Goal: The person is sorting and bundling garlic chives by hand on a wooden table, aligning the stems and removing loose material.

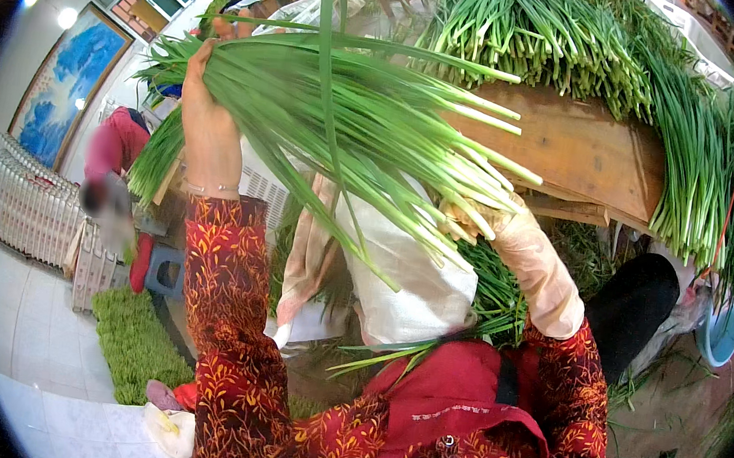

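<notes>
A large bunch of garlic chives (345,94), long flat green leaves with pale stem ends, lies slantwise across the space before me. My left hand (210,130) is raised at its leafy end, the fingers closed round the leaves and partly hidden by them. At the pale ends is my right hand (483,215), in a light glove, gripping the bunch from below; some stems cover its fingers. One long blade sticks up apart from the others. Under the bunch, a white sack (414,295) rests by my lap, with loose chives (498,286) beside it.
A wooden board (570,143) at the right bears a big pile of chives (535,46). A blue bucket (718,329) stands far right. Left are a green mat-like patch (131,343), a blue stool (166,273), a white radiator (29,205) and another person (118,148) bending down.
</notes>
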Demonstrator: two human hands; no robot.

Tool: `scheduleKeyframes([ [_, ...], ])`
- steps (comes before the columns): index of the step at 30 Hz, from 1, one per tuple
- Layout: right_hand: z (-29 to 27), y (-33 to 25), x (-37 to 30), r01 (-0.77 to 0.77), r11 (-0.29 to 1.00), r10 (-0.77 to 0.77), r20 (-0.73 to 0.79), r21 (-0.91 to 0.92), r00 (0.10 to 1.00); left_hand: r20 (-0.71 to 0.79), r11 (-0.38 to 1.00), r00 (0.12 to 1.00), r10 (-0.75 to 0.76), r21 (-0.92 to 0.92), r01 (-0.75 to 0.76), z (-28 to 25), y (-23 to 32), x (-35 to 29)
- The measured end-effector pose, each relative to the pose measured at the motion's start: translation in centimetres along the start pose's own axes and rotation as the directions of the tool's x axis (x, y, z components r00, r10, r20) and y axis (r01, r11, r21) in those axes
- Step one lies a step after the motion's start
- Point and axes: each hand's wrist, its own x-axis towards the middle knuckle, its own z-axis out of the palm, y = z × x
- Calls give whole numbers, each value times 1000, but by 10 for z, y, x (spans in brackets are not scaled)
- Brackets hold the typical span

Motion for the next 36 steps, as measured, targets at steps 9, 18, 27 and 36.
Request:
scheduleKeyframes([
  [9, -58, 25, -46, -185, 979, 200, 237, -84, 951, -17, 995, 999, -34, -89, 33, -25, 17, 15],
  [18, -64, 31, -67, -511, 222, 395, -403, -830, 826, -174, 979, 965, 195, -28, -203, -24, 51, 24],
  [27, 53, 4, 1, -35, 870, 133, 164, -492, 977, -99, 949, 948, 302, 120, -290, 4, 27, 5],
  [36, 40, -20, -27, -215, 939, 219, -16, -267, 976, 8, 959, 962, 271, 83, -271, 7, -4, -5],
])
